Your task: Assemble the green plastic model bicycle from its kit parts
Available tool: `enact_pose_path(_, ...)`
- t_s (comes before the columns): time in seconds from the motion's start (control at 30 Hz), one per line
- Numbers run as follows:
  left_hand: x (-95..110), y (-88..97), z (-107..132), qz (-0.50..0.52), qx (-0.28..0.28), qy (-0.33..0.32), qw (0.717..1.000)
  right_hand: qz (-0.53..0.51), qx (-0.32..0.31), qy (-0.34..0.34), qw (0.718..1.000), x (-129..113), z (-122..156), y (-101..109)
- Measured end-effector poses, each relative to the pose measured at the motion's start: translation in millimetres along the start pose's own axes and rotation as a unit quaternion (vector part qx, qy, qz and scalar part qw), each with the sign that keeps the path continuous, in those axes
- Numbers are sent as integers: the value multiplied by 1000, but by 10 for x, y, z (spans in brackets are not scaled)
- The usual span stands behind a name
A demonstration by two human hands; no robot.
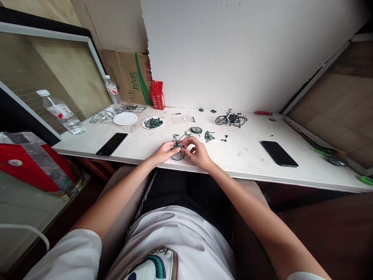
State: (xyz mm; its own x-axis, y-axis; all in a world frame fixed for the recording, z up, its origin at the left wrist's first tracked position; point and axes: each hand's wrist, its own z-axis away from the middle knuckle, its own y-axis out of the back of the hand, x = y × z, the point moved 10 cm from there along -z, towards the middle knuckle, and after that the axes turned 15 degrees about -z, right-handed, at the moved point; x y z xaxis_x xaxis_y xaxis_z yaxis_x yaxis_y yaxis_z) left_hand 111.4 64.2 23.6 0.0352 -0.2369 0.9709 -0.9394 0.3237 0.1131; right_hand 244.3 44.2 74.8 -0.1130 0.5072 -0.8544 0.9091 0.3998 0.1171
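Note:
Near the front edge of the white table [239, 163], my left hand [163, 152] and my right hand [198, 152] both pinch a small, partly built green model bicycle [178, 149]. Its front wheel hangs between my fingers and its frame and handlebar rise behind them. Just behind lie a loose green wheel [196, 130] and small green parts [209, 135]. A finished model bicycle [231, 119] stands farther back.
Two black phones lie flat, one on the left [112, 144], one on the right [279, 153]. A plate of green parts [153, 123], an empty white plate [125, 118], plastic bags, two water bottles [61, 112], a red box [157, 95] and a cardboard box sit at back left.

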Motion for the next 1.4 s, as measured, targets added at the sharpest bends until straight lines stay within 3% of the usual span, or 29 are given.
enact_pose_path(0.3,-57,-5,1,88,-25,45,995,151,-20,85,985,-6,70,-67)
enact_pose_path(0.5,-135,34,0,98,2,67,993,146,-48,96,983,-38,81,-119)
enact_pose_path(1.1,-95,-6,-19,50,-24,27,998,112,-53,68,990,8,66,-84)
enact_pose_path(1.4,-75,25,-4,30,-11,28,999,122,-53,77,988,-6,64,-74)
